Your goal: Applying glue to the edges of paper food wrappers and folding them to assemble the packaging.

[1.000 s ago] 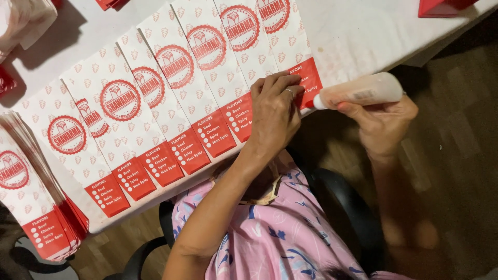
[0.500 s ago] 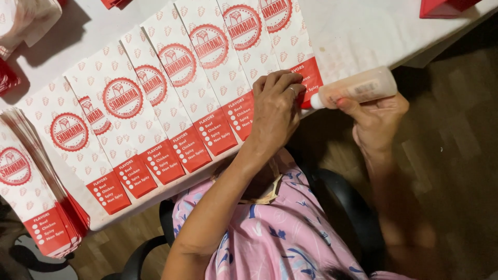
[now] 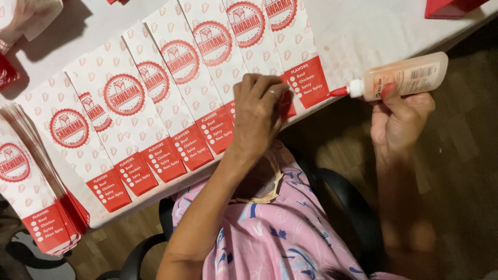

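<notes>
Several white paper bags with round red emblems and red end strips lie overlapped in a row on the white table. My left hand, a ring on one finger, presses fingertips down on the red strip of a bag near the table's front edge. My right hand holds a translucent glue bottle sideways, just off the table's edge. The bottle's red nozzle points left at the red strip of the rightmost bag, close to its corner.
A thick stack of the same bags hangs over the table's left front edge. A red box stands at the far right of the table. A black chair and wooden floor lie below me.
The glue bottle has moved right and slightly up, so its nozzle now sits beyond the rightmost bag's strip instead of beside my left fingers. My left hand stays pressed on the bags.
</notes>
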